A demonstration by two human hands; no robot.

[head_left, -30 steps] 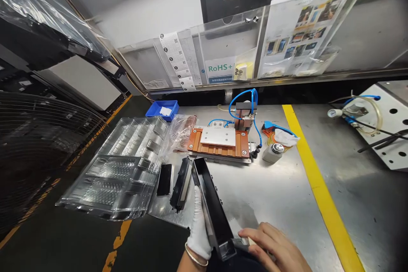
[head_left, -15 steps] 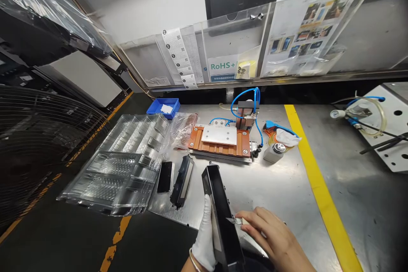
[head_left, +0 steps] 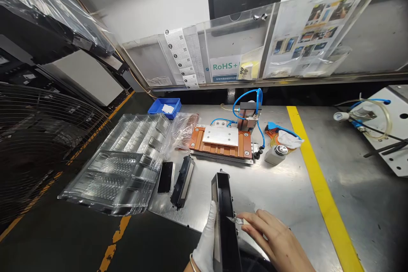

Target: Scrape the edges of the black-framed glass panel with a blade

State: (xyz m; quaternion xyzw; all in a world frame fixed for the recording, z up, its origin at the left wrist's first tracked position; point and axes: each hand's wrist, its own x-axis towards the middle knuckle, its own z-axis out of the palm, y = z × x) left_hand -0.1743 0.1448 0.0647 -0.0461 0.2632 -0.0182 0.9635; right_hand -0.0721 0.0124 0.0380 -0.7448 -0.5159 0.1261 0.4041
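A long black plastic housing [head_left: 227,216], open like a trough, is tilted up over the near edge of the bench. Around its left side, my left hand [head_left: 206,238] in a white glove grips it, with the thumb along the pale side wall and the other fingers hidden. My bare right hand [head_left: 270,233] pinches a small knife [head_left: 237,220] with a pointed metal blade. The blade tip reaches over the housing's right rim; whether it touches is unclear. To the left, a second black housing [head_left: 182,182] lies on the bench beside a phone [head_left: 165,177].
Stacked clear plastic trays [head_left: 117,170] overhang the bench's left side. Behind the housings stands an orange-brown fixture [head_left: 219,142] with blue air hoses. A dispenser bottle [head_left: 276,154], a blue bin [head_left: 165,106], yellow tape [head_left: 318,178] and a white machine plate [head_left: 382,136] are also there.
The housing in my left hand has shifted slightly right and down and turned more upright. My right hand keeps the knife at the rim, nearly in the same place.
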